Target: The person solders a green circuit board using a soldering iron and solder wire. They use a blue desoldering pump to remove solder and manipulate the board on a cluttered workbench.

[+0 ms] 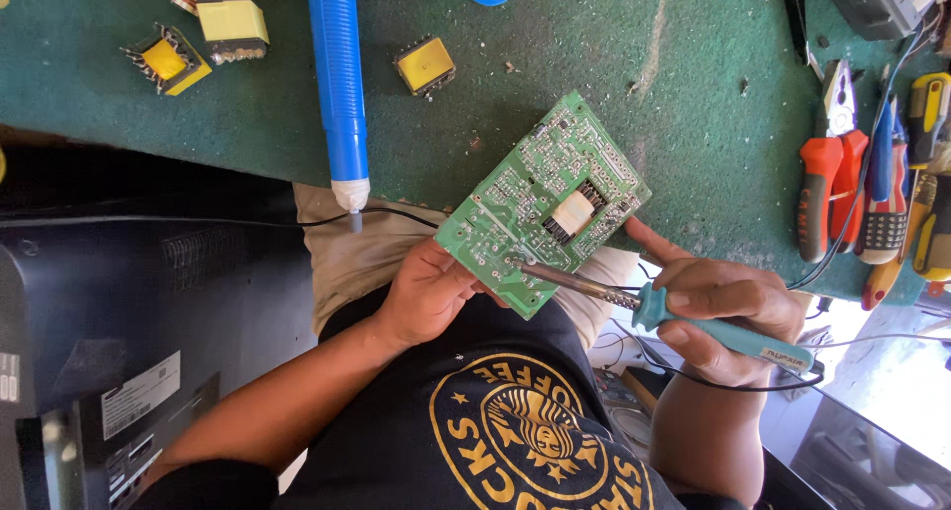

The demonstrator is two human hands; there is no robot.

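My left hand [428, 294] grips the near edge of a green circuit board [525, 198], held tilted above my lap with its solder side up. A rectangular cut-out in the board shows a white and dark transformer [572, 213]. My right hand [728, 307] holds a teal-handled soldering iron [738, 337] like a pen. The iron's metal tip [522, 267] touches the board near its lower edge, close to my left thumb.
A green work mat [614, 64] carries a blue desoldering pump [339, 84], three yellow-topped transformers [426, 64], and at the right orange-handled pliers [827, 188] and screwdrivers [926, 114]. A black appliance casing [119, 322] stands at left.
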